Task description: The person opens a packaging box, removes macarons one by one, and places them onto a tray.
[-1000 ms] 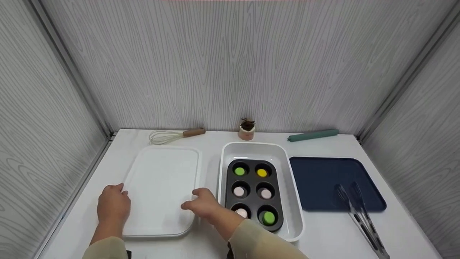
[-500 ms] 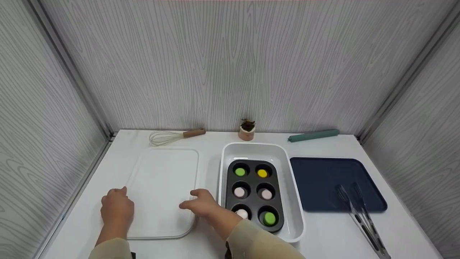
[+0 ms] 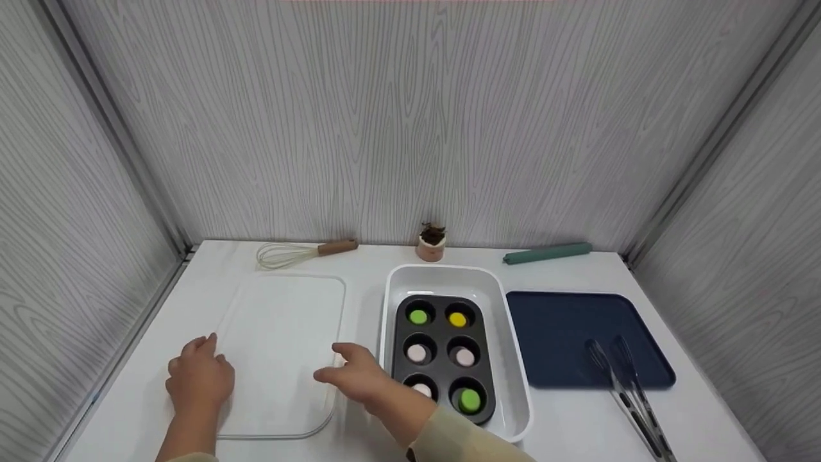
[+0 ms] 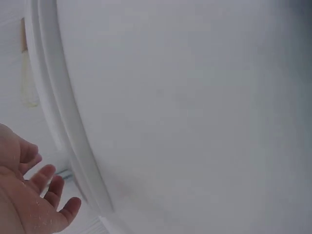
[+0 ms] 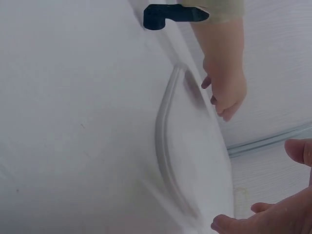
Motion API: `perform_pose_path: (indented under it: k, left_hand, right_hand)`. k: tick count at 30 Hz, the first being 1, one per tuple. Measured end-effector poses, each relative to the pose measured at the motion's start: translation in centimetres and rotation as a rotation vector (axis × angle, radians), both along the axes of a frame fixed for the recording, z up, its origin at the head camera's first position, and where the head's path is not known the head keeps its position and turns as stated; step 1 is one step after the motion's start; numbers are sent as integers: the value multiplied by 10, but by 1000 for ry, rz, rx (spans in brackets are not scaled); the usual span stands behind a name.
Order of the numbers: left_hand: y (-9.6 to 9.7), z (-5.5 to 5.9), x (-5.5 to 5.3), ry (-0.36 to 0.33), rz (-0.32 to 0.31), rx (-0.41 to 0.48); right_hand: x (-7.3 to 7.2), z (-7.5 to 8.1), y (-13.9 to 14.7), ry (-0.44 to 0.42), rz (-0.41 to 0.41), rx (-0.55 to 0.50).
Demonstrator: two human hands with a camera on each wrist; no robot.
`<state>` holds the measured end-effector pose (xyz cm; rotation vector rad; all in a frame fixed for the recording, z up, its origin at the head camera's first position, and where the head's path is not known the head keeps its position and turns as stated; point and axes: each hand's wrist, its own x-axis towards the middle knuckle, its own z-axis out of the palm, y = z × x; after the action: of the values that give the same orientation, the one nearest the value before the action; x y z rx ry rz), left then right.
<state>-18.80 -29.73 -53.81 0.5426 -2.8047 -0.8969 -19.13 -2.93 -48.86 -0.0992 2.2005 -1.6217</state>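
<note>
Nearest, the right hand [image 3: 356,375] reached over the right rim of a white rectangular lid [image 3: 276,359], thumb and forefinger spread and nothing pinched; the left hand [image 3: 200,378] lay beside the opposite rim, its fingers loosely bent around nothing. The lid lay flat on the worktop [image 3: 365,308] between them. The right forearm crossed the near corner of a white deep tray [image 3: 442,277], partly hiding one cup of the black muffin tin [image 3: 441,371] inside, whose six cups held green, yellow and pale pink pieces. To the right, tongs [image 3: 623,398] overlapped a navy tray [image 3: 564,340]. Farthest, along the back wall, were a whisk [image 3: 327,249], a small potted plant [image 3: 431,249] and a green rolling pin [image 3: 548,253].
</note>
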Motion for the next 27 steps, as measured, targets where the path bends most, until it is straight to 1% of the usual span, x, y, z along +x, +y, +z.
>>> perform_pose_path:
  k: [2, 4, 6, 8, 11, 13, 15, 17, 19, 22, 24, 27]
  left_hand:
    - [16, 9, 3, 57, 15, 84]
    - [34, 18, 7, 100, 7, 183]
    - [54, 27, 12, 113, -35, 269]
    - [74, 33, 18, 112, -98, 329]
    - [103, 38, 25, 128, -182, 420]
    - [121, 38, 28, 144, -216, 482]
    - [137, 36, 30, 142, -241, 543]
    - [151, 33, 31, 117, -267, 582]
    - [162, 29, 33, 71, -307, 604]
    - [173, 22, 35, 10, -384, 634]
    - [179, 17, 36, -22, -435, 655]
    - [185, 10, 35, -40, -504, 711]
  right_hand:
    - [-1, 7, 14, 34, 4, -21]
    - [-4, 14, 32, 78, -7, -35]
    - [-10, 19, 52, 137, -29, -58]
    - [-17, 24, 73, 188, -54, -95]
    - [-29, 30, 107, 274, -86, -152]
    - [-36, 35, 133, 335, -110, -150]
    - [-41, 40, 161, 372, -150, -116]
    - [-44, 44, 191, 391, -203, -58]
    - [-45, 45, 221, 407, -254, 10]
    - [-43, 41, 266, 432, -319, 105]
    - [-39, 36, 296, 440, -350, 169]
    - [-29, 28, 336, 423, -405, 254]
